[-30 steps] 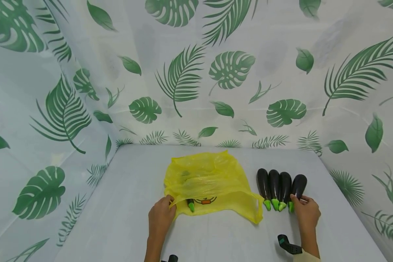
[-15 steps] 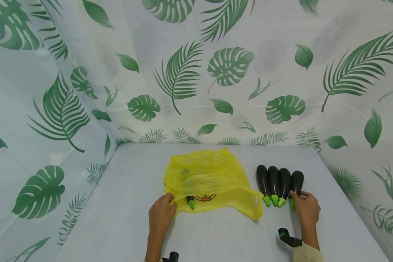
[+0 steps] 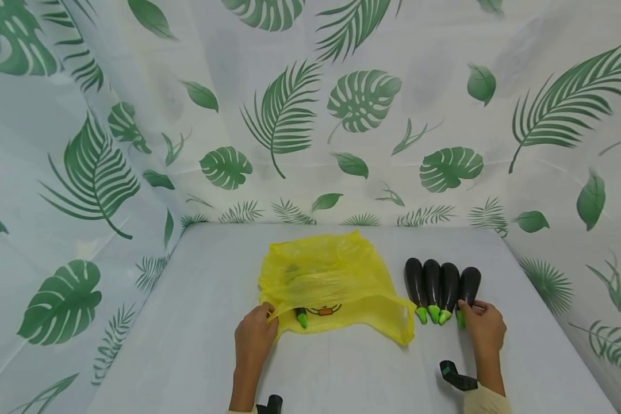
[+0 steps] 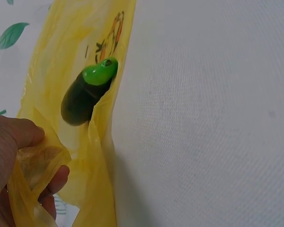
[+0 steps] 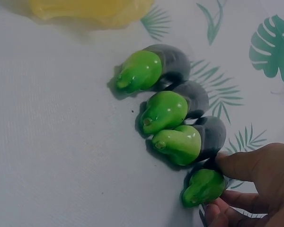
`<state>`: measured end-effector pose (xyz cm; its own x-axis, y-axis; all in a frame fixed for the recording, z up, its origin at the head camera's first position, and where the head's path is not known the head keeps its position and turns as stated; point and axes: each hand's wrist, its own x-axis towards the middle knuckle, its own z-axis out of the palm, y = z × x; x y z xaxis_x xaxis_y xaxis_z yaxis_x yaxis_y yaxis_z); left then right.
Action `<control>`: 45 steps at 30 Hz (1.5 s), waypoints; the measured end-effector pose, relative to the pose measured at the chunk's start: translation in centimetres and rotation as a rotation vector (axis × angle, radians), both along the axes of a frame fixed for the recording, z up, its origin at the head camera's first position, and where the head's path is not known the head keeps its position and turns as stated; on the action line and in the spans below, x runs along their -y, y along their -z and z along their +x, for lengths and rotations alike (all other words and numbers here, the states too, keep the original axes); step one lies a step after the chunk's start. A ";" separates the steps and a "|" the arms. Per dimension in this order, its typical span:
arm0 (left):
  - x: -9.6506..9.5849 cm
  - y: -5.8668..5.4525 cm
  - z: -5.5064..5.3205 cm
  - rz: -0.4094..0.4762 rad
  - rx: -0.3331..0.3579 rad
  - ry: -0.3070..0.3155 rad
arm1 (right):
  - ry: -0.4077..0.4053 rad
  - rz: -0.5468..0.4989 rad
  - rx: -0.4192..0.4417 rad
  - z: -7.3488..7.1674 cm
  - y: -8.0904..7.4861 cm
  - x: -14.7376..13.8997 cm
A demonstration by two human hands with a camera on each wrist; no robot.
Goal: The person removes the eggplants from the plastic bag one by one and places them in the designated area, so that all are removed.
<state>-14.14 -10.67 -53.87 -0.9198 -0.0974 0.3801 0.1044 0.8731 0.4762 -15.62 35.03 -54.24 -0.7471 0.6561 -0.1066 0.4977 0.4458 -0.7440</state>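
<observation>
My left hand (image 3: 256,336) pinches the near left edge of a yellow plastic bag (image 3: 326,276), which lies flat with its mouth towards me. Inside that mouth an eggplant (image 4: 83,94) shows its green stem end; the bag covers the rest in the head view. To the right, several dark eggplants (image 3: 432,287) with green caps lie side by side, stems pointing at me. My right hand (image 3: 485,328) grips the rightmost eggplant (image 3: 470,284) near its cap, thumb on one side and fingers on the other, as the right wrist view shows.
Everything lies on a white-covered table (image 3: 196,322). Behind and at both sides hang leaf-printed sheets (image 3: 300,144). A black wrist device (image 3: 457,376) sits by my right forearm, and another (image 3: 274,404) by the left.
The rightmost eggplant has shifted slightly left and straightened beside the others, with my right hand on it. My left hand stays on the bag. The head view has tilted down slightly.
</observation>
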 end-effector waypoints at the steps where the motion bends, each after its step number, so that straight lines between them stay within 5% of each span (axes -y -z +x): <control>1: 0.0 0.0 0.0 0.001 -0.001 0.001 | 0.002 -0.001 0.000 0.0 -0.1 0.0; 45: -0.1 0.2 -0.1 -0.004 0.005 0.006 | 0.002 0.008 0.001 -0.1 0.5 -0.4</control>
<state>-14.24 -10.58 -54.04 -0.9223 -0.0900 0.3759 0.1075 0.8743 0.4732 -15.73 35.45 -54.78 -0.7460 0.6581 -0.1015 0.4988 0.4513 -0.7399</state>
